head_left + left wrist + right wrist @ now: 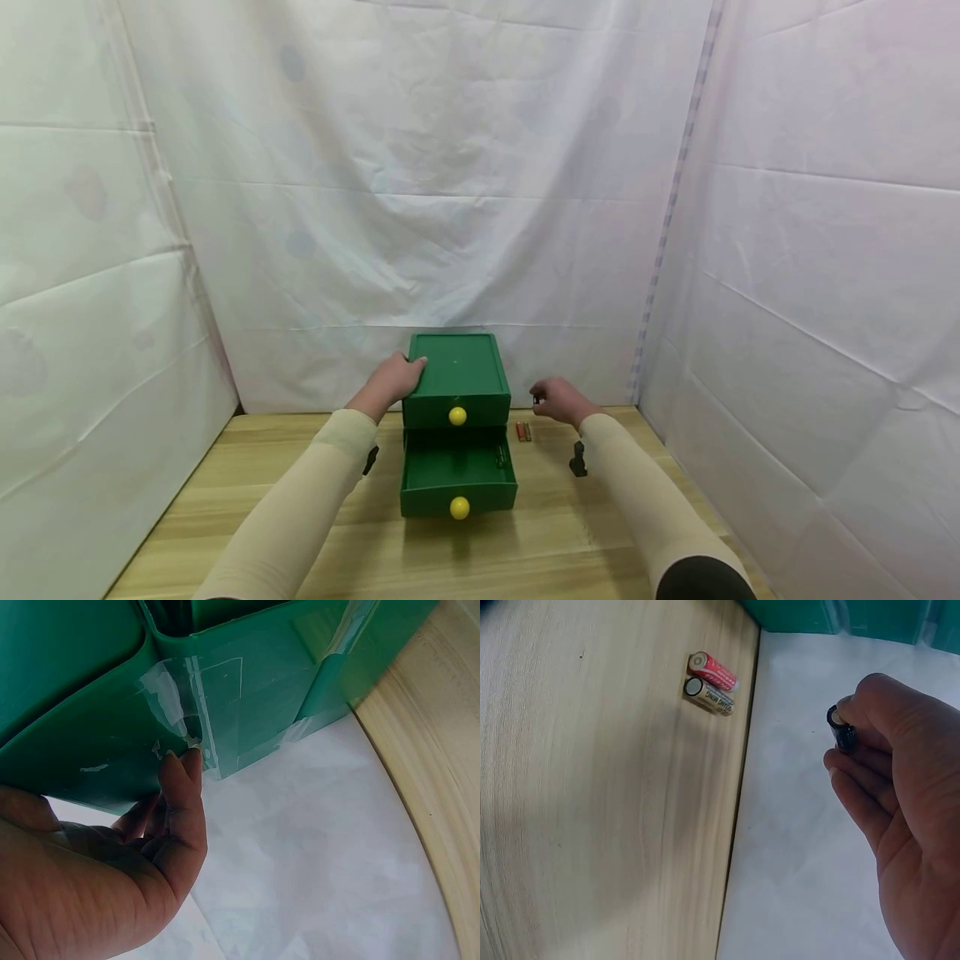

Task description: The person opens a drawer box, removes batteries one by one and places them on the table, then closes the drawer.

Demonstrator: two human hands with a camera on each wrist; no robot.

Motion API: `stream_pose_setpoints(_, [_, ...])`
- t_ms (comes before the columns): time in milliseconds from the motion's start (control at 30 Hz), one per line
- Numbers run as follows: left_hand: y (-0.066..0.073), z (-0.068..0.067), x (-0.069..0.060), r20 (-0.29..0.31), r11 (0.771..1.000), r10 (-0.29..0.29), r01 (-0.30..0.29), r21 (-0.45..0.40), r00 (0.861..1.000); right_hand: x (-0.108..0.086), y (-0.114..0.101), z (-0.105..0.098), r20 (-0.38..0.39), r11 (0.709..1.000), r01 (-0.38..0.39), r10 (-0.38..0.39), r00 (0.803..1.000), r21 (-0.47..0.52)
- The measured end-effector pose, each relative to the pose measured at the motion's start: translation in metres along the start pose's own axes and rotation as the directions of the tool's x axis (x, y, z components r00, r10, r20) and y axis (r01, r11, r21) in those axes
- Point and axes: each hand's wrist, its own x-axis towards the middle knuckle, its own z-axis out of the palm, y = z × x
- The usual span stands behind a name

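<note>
Dark battery (845, 737) pinched in right hand (557, 400); green cabinet (456, 367) gripped by left hand (396, 377).
Battery handling is apparently underway; a steady pinch seems needed next.

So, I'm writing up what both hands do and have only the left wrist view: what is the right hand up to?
Observer: The right hand is pinching a small black battery between thumb and fingers.

Operator: Thanks. Any other batteries lying about?

Observer: A red battery and a gold-and-black battery lie side by side on the wooden table.

Operator: And the front of the green drawer cabinet, which I can't see?

Observer: Its lower drawer is pulled out.
</note>
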Motion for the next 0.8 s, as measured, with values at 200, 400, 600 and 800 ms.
stream_pose_setpoints(200, [0.000,-0.001,-0.002,0.000,1.000,0.007,-0.007,-0.001,1.000,0.003,0.005,0.006,0.007,0.999,-0.022,0.022,1.000,-0.033])
stream_pose_setpoints(400, [0.002,0.000,-0.003,0.003,1.000,0.006,-0.006,0.002,1.000,0.003,0.007,0.012,0.028,0.999,0.001,0.000,1.000,-0.034])
stream_pose_setpoints(600, [0.003,-0.001,-0.007,-0.004,1.000,0.009,-0.009,-0.009,1.000,0.004,0.006,0.018,0.025,0.998,0.015,-0.014,1.000,-0.063])
stream_pose_setpoints(800, [0.000,0.000,-0.003,-0.007,1.000,-0.003,0.003,0.002,1.000,0.005,0.008,0.025,0.059,0.997,-0.026,0.030,0.998,-0.074])
